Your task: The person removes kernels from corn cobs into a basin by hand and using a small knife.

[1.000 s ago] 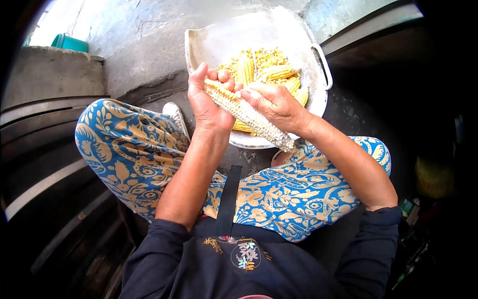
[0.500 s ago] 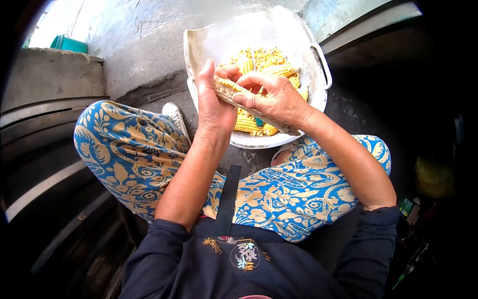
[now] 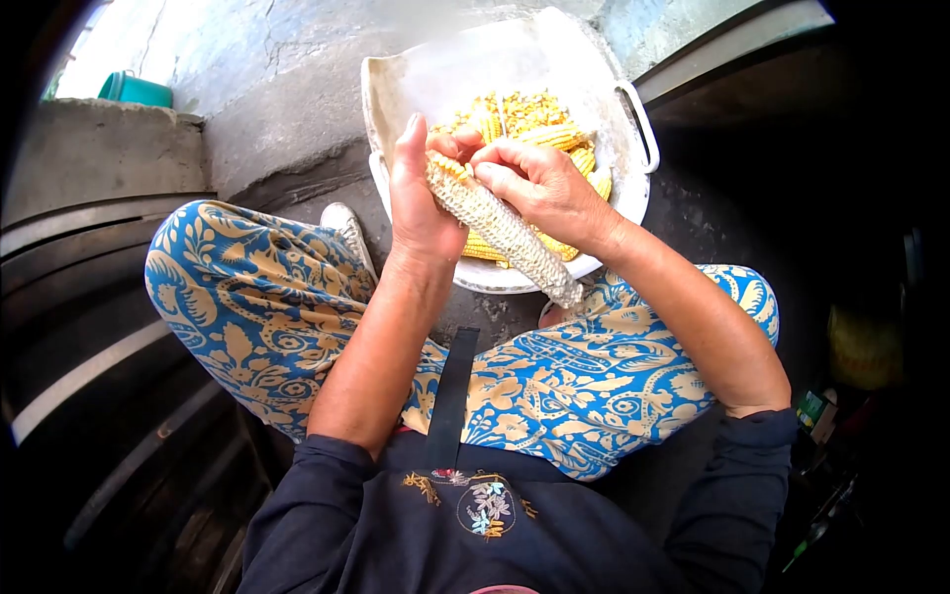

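Observation:
A corn cob (image 3: pixel 510 233), mostly bare and whitish with some yellow kernels at its upper end, slants down to the right over the tub. My left hand (image 3: pixel 426 198) is closed around its upper end, thumb pointing up. At that same end my right hand (image 3: pixel 544 188) is closed, its thumb and forefinger pinched against the remaining kernels. Below both hands stands a white plastic tub (image 3: pixel 406 84) with loose yellow kernels (image 3: pixel 534 107) and several full ears of corn (image 3: pixel 549 137) in it. Part of the tub's contents is hidden behind my hands and the cob.
The tub sits between my feet, with its handle (image 3: pixel 641 129) on the right. A concrete wall (image 3: pixel 287 109) rises behind. At the far left a teal container (image 3: pixel 137 89) rests on a concrete ledge (image 3: pixel 99 148). Dark clutter lies to the right.
The cob has rolled and its lower end has swung down, so more of its bare side faces me and fewer kernels show. My right thumb has moved up toward its upper end.

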Available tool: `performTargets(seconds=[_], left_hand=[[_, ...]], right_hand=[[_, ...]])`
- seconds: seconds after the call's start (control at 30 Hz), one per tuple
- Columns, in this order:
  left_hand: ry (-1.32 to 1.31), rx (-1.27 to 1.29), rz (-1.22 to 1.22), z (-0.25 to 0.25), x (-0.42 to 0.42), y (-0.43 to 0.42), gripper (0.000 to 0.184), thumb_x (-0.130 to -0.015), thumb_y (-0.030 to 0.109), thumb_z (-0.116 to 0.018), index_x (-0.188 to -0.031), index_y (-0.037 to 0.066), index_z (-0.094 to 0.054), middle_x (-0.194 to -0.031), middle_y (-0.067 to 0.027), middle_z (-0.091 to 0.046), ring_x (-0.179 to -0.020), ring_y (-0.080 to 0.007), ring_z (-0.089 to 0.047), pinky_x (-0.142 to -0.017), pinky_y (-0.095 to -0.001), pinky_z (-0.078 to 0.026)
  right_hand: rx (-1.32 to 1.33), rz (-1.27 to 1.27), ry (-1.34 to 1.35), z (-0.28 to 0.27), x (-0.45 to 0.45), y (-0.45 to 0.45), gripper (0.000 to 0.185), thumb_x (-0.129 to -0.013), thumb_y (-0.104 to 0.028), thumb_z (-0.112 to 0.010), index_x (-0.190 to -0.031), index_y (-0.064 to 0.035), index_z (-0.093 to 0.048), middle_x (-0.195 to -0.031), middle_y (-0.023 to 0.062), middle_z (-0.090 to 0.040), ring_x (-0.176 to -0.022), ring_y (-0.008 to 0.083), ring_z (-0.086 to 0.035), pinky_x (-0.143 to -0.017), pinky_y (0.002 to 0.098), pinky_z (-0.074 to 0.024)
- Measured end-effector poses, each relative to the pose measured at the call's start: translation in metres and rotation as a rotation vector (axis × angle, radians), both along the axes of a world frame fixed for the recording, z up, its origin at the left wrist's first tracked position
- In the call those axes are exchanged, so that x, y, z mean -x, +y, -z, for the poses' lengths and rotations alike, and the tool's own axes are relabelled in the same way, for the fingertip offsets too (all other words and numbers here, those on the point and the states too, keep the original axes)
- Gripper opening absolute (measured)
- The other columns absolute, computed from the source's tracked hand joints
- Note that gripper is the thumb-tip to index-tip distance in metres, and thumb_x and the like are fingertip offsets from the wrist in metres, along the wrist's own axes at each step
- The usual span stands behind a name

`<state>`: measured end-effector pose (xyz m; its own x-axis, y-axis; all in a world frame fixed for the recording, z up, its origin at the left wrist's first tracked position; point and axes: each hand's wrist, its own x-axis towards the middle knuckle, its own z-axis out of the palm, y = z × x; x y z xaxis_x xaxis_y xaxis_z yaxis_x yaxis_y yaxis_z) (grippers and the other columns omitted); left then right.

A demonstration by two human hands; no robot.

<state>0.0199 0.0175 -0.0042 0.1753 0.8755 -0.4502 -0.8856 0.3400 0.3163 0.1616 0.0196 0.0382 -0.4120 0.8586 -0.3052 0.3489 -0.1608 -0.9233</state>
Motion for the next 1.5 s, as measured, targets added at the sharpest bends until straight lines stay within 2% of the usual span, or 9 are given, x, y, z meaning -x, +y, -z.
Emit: performTargets(seconds=[0.27,0.43,0.73,1.0,1.03,1.17,1.3,1.4,1.5], left_hand=[[0.347,-0.125,0.112,-0.003,-0.009,-0.006,0.048,-0.090,0.046,-0.043,-0.100,0.001,-0.058,-0.104,-0.0133,-0.059,-0.100,-0.0215,-0.054,-0.092,-0.0355,-0.041],[0.223,-0.073,0.178,-0.005,-0.020,-0.010,0.064,-0.091,0.054,-0.038,-0.121,-0.002,-0.044,-0.115,-0.0143,-0.055,-0.108,-0.0236,-0.051,-0.097,-0.0366,-0.039],[0.108,-0.045,0.135,-0.018,-0.022,-0.013,0.066,-0.090,0.054,-0.040,-0.125,-0.001,-0.042,-0.124,-0.0163,-0.050,-0.116,-0.0264,-0.047,-0.101,-0.0403,-0.037],[0.348,-0.093,-0.008,-0.007,-0.009,-0.004,0.064,-0.088,0.053,-0.046,-0.125,0.000,-0.042,-0.119,-0.0160,-0.051,-0.107,-0.0233,-0.047,-0.096,-0.0376,-0.037],[0.312,-0.039,-0.051,-0.007,-0.006,-0.003,0.062,-0.088,0.052,-0.046,-0.123,0.001,-0.043,-0.120,-0.0170,-0.050,-0.108,-0.0251,-0.048,-0.097,-0.0392,-0.037],[0.209,0.076,-0.190,-0.005,0.014,0.008,0.056,-0.086,0.051,-0.051,-0.115,0.003,-0.045,-0.115,-0.0170,-0.051,-0.107,-0.0266,-0.049,-0.096,-0.0421,-0.038],[0.079,0.114,-0.211,-0.001,0.023,0.004,0.052,-0.084,0.046,-0.059,-0.112,0.004,-0.046,-0.109,-0.0148,-0.054,-0.099,-0.0246,-0.053,-0.092,-0.0407,-0.042],[0.107,0.161,-0.095,0.004,0.024,0.003,0.049,-0.079,0.039,-0.067,-0.108,0.005,-0.047,-0.105,-0.0121,-0.055,-0.095,-0.0223,-0.055,-0.091,-0.0370,-0.043],[0.251,0.182,-0.102,0.025,0.030,0.007,0.050,-0.077,0.039,-0.068,-0.110,0.007,-0.047,-0.102,-0.0083,-0.053,-0.096,-0.0206,-0.052,-0.090,-0.0356,-0.041]], right_hand=[[-0.344,-0.043,-0.244,-0.015,0.002,0.003,0.037,-0.084,-0.037,-0.060,-0.099,-0.0033,-0.059,-0.087,0.0049,-0.058,-0.076,0.0129,-0.054,-0.067,0.0289,-0.0443],[-0.227,-0.081,-0.122,-0.002,0.001,0.002,0.027,-0.087,-0.029,-0.059,-0.095,-0.0033,-0.060,-0.078,0.0054,-0.059,-0.069,0.0125,-0.054,-0.063,0.0278,-0.0438],[-0.009,0.144,0.179,0.009,0.001,-0.001,0.023,-0.091,-0.024,-0.054,-0.093,-0.0024,-0.062,-0.076,0.0001,-0.060,-0.068,0.0067,-0.056,-0.061,0.0224,-0.0462],[-0.148,-0.005,-0.266,0.011,-0.014,0.014,0.028,-0.087,-0.027,-0.054,-0.095,-0.0022,-0.063,-0.088,0.0068,-0.060,-0.080,0.0123,-0.057,-0.070,0.0258,-0.0462],[-0.143,0.021,-0.236,0.012,-0.015,0.014,0.040,-0.080,-0.039,-0.054,-0.089,-0.0020,-0.065,-0.085,0.0182,-0.063,-0.080,0.0276,-0.062,-0.076,0.0360,-0.0468],[0.066,-0.169,-0.311,0.002,-0.025,0.019,0.042,-0.080,-0.038,-0.064,-0.102,-0.0028,-0.062,-0.091,0.0095,-0.064,-0.085,0.0160,-0.060,-0.077,0.0295,-0.0466],[-0.052,-0.360,-0.454,-0.012,-0.020,0.007,0.044,-0.078,-0.033,-0.066,-0.107,-0.0020,-0.056,-0.095,0.0183,-0.063,-0.092,0.0262,-0.061,-0.080,0.0357,-0.0464],[0.070,-0.443,-0.398,-0.005,-0.020,0.004,0.042,-0.080,-0.034,-0.063,-0.103,-0.0003,-0.055,-0.086,0.0167,-0.061,-0.081,0.0252,-0.059,-0.073,0.0358,-0.0455],[0.319,-0.255,-0.205,-0.011,-0.018,0.006,0.027,-0.086,-0.027,-0.059,-0.098,-0.0032,-0.057,-0.071,0.0029,-0.058,-0.061,0.0086,-0.054,-0.052,0.0231,-0.0436]])
